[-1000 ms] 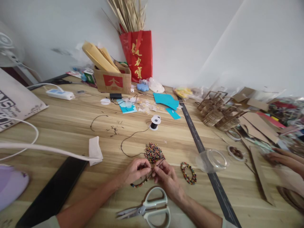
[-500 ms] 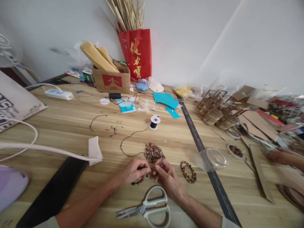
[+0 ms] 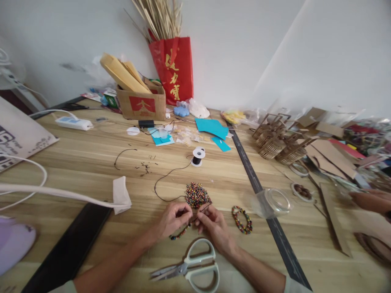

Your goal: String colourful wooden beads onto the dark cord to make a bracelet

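Between my hands runs a dark cord with a short strand of colourful beads hanging below my left fingers. My left hand is closed in a pinch at the strand's upper end. With thumb and forefinger my right hand pinches the cord, whose tip sticks up past the fingers. Just beyond the fingertips lies a heap of small multicoloured beads. A black thread leads from the heap to a white spool. Finished-looking beaded loops lie right of my right hand. Scissors rest nearest to me.
A clear plastic jar lies on its side at the right. Woven baskets, cardboard and another person's hand are farther right. A white cable crosses the left. Behind stand a carton and a red bag.
My hands stay nearly in place; the left fingers have lifted and spread slightly from the right, and more of the beaded strand shows below them. The view has shifted a little.
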Demonstrator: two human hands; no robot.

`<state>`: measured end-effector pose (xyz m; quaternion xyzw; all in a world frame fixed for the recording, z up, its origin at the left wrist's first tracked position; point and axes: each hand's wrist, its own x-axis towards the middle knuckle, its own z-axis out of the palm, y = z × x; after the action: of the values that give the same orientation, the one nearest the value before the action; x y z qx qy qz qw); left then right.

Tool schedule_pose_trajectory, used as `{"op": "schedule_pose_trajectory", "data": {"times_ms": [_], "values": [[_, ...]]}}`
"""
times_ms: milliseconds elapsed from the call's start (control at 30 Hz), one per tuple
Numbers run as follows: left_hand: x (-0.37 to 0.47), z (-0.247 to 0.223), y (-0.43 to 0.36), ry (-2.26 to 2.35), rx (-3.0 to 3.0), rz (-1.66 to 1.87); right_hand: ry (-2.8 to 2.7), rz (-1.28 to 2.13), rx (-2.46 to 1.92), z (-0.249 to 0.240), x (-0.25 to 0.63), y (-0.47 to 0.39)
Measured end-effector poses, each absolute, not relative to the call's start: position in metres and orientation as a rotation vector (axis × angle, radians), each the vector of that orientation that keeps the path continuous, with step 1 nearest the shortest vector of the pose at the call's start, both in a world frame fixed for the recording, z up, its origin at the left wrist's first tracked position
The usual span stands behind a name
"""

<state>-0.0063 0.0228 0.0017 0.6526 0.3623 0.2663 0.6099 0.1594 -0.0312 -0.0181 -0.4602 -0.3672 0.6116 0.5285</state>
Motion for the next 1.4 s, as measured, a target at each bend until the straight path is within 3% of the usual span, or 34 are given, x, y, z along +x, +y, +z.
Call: {"op": "schedule_pose_trajectory", "data": {"times_ms": [300, 600, 833, 1400], "values": [[-0.0073, 0.0025, 0.0235, 0.812, 1.479, 0.647, -0.923, 1.593, -1.070, -0.0108, 0.1605, -0.0312], [-0.0021, 0.0018, 0.0185, 0.833, 1.692, 0.653, -0.919, 1.511, -1.084, -0.0124, 0.1595, -0.0329], [-0.0019, 0.0018, 0.0182, 0.745, 1.538, 0.592, -0.974, 1.409, -1.161, -0.0112, 0.1592, -0.0330], [-0.0040, 0.0024, 0.0204, 0.800, 1.584, 0.558, -0.997, 1.436, -1.174, -0.0149, 0.1611, -0.0305]]}}
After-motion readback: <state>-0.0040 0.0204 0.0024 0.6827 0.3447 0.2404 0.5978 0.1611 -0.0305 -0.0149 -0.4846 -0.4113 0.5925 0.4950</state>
